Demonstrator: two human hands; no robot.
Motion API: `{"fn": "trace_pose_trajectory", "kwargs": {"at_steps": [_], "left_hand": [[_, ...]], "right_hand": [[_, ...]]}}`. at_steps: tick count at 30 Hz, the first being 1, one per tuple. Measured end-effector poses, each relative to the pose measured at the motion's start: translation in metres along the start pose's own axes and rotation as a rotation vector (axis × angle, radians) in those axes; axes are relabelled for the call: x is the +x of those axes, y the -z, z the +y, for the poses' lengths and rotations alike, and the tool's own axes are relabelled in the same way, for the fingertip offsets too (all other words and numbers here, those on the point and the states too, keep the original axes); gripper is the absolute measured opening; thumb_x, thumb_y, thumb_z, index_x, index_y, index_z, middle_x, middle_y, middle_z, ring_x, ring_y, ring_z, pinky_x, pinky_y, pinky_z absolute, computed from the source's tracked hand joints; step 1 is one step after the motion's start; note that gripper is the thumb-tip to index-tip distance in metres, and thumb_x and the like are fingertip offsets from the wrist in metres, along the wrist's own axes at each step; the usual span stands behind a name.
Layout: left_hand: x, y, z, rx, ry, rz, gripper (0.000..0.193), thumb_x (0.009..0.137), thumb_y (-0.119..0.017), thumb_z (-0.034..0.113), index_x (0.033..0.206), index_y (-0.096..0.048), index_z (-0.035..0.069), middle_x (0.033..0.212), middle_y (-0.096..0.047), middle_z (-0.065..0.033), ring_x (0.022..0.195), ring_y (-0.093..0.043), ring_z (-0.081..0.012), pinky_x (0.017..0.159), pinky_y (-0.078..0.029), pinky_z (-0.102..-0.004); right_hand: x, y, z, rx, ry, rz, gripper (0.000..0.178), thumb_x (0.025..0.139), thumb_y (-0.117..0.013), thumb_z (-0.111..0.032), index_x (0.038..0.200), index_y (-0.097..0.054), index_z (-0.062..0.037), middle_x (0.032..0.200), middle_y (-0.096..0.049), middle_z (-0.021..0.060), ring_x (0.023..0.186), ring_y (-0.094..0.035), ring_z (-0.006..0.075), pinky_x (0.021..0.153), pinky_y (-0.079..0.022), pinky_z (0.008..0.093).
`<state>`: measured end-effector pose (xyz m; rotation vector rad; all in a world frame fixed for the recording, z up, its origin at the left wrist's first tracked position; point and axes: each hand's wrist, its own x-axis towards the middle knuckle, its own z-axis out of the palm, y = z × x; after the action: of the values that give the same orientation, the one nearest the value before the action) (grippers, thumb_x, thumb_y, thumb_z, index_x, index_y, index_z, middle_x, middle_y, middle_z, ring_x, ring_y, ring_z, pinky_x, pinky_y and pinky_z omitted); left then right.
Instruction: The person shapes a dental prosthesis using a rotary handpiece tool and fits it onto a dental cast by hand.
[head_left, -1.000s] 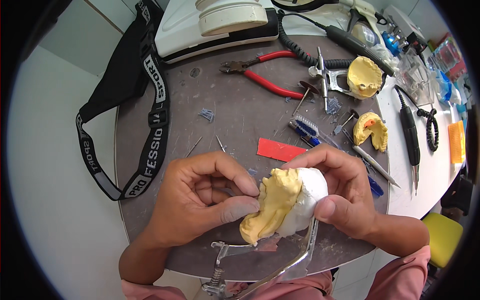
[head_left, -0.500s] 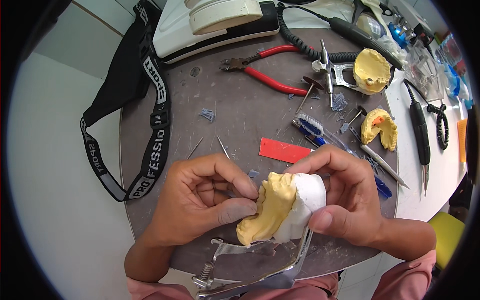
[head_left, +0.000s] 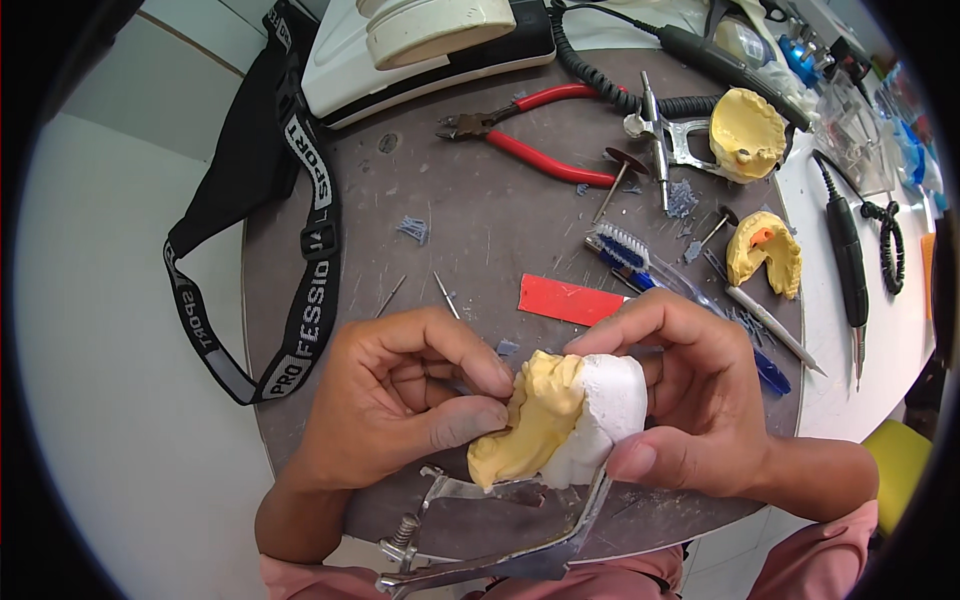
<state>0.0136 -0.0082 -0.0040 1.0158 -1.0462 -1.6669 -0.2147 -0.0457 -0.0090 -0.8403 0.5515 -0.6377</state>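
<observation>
One black strap (head_left: 240, 170) lies leftmost. One left hand (head_left: 385, 400) pinches the yellow cast's edge between thumb and forefinger. One pair of red-handled pliers (head_left: 550, 164). One yellow dental cast (head_left: 535, 420) with white base (head_left: 615, 400), held between the hands above the table (head_left: 380, 250). One red strip (head_left: 570, 299). One right hand (head_left: 705, 400) grips the white base. Two further casts (head_left: 765, 255) (one on a metal holder). Clear plastic container (head_left: 850, 130), at least one: contents too blurred to tell.

The brown bench (head_left: 340, 225) carries a red strip (head_left: 570, 299); right of it lie a brush (head_left: 620, 247) and a horseshoe cast (head_left: 745, 262); beyond it, pliers (head_left: 548, 162); left of it, two rods (head_left: 446, 294).
</observation>
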Motion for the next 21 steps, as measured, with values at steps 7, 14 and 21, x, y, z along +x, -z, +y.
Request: {"fn": "trace_pose_trajectory", "kwargs": {"at_steps": [7,14,21], "left_hand": [[0.002,0.003,0.000,0.081,-0.092,0.003,0.015,0.077,-0.068,-0.008,0.090,-0.062,-0.006,0.091,-0.063,-0.0124,0.086,-0.065,-0.0159,0.078,-0.056,-0.0264],[-0.002,-0.002,0.005,0.183,-0.083,0.041,0.015,0.078,-0.070,-0.002,0.091,-0.063,-0.004,0.095,-0.063,-0.0117,0.087,-0.064,-0.0144,0.075,-0.055,-0.0245],[-0.003,-0.010,0.008,0.051,-0.057,0.108,0.014,0.088,-0.057,0.004,0.099,-0.056,-0.004,0.092,-0.061,-0.0128,0.083,-0.064,-0.0155,0.074,-0.056,-0.0284]], "right_hand": [[-0.001,-0.005,-0.001,-0.007,0.012,0.027,0.061,0.072,-0.077,-0.014,0.119,-0.044,0.0091,0.112,-0.056,0.0165,0.107,-0.058,0.0214,0.093,-0.048,0.0341],[0.000,-0.002,0.001,0.013,0.055,-0.024,0.049,0.079,-0.064,0.000,0.123,-0.044,0.0048,0.112,-0.059,0.0146,0.107,-0.059,0.0194,0.093,-0.048,0.0331],[0.002,0.005,0.009,-0.003,0.112,-0.030,0.052,0.082,-0.064,-0.013,0.126,-0.043,0.0060,0.116,-0.054,0.0151,0.109,-0.056,0.0179,0.095,-0.045,0.0328]]}}
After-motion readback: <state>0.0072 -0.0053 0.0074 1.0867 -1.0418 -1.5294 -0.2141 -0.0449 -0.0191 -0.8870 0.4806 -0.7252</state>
